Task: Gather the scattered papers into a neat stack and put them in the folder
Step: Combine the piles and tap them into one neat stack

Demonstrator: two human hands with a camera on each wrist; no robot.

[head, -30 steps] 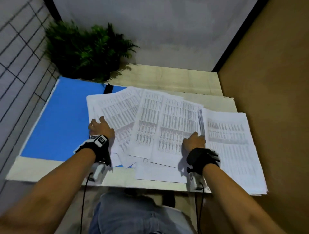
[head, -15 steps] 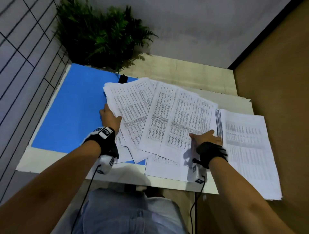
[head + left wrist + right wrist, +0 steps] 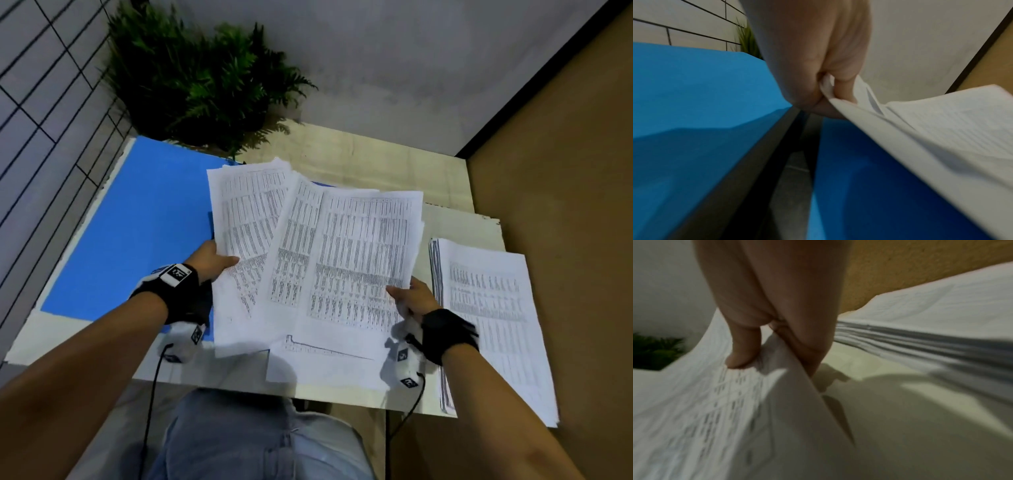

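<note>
Both hands, left grip and right grip, pinched the fanned papers above the blue folder; misaligned sheets could've slipped out while squaring, pinch only at edges

Both hands have lifted the gathered papers off the table.

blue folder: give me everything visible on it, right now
The blue folder lies open and flat on the left part of the table, matte blue inside, material unclear. The left wrist view shows two blue panels joined by a dark spine strip. Its far edge sits by the plant, its left edge near the tiled wall. The loose papers, held by the left hand and right hand, hide its right panel from the head view. No hand touches it.
</note>
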